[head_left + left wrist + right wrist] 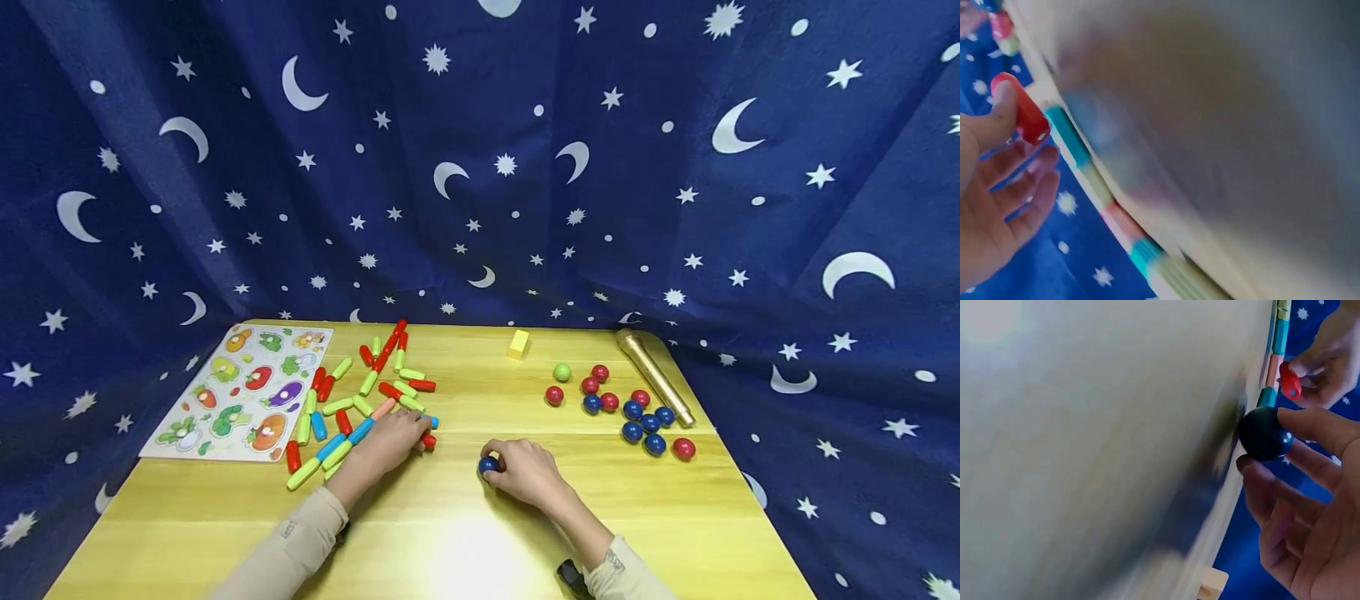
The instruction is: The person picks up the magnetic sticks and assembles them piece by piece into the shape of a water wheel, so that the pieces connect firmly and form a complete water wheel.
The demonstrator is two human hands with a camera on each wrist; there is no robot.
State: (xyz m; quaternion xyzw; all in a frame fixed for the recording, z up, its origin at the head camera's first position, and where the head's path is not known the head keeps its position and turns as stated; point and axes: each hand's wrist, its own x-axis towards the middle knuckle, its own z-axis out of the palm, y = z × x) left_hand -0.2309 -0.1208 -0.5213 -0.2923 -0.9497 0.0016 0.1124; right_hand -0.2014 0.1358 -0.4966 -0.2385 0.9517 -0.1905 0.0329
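Note:
My left hand (390, 442) is among the colored cylindrical pieces on the left of the table. Between thumb and fingers it pinches a short red cylindrical piece (1020, 109), with a small hole showing at its end. To the right, my right hand (528, 471) pinches a shiny dark blue ball (1265, 434) between thumb and fingertips, close over the wood. Around the left hand lie several red, lime, blue and orange pieces, some joined end to end, such as the lime-and-blue row (331, 447) under the left forearm.
A board with vegetable pictures (247, 387) lies at the left edge. Toward the right are several blue balls (632, 432) and red balls (684, 449), plus one green ball (562, 372). A gold stick (656, 377) lies at the right edge; a yellow block (517, 344) stands at the back.

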